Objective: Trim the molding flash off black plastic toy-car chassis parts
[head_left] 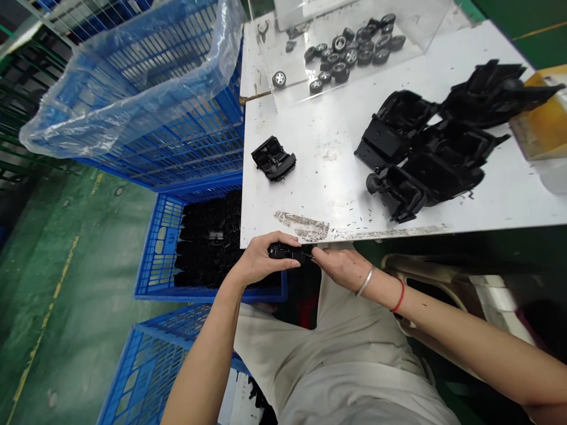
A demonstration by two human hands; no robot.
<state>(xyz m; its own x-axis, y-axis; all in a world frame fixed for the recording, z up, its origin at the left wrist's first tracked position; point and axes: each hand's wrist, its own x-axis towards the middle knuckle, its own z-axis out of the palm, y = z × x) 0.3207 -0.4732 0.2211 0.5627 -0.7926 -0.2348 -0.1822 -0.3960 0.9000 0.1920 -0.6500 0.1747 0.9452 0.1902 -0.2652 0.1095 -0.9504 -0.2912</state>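
White is the table top (319, 136), worn through to a brownish grey in patches along its front edge, and many small black crumbs are scattered on it. Around it I see a green floor (66, 206), dull and scuffed, with a broken yellow line (66, 271) along the left. Beside the table stands a blue crate (163, 147) covered partly with clear plastic film (88, 139); a lower crate (155, 268), also blue, is filled with black parts (204, 248). On the end wall of this lower crate are some dark marks, perhaps writing, but they are too small for me to read. At the far side of the table, small black wheels (349, 56) lie in a transparent tray (425, 38). To the right sits a heap of black mouldings (443, 159), near a yellow box (549, 112), and 1 black moulding (273, 159) lies apart on the left. Just at the front edge, above the person's lap, is the black piece (283, 251) being handled: the left hand (259, 258) pinches it between thumb and fingers, and the right hand (337, 267) is curled narrow at its right end; whether it grips also a tool, I cannot tell.
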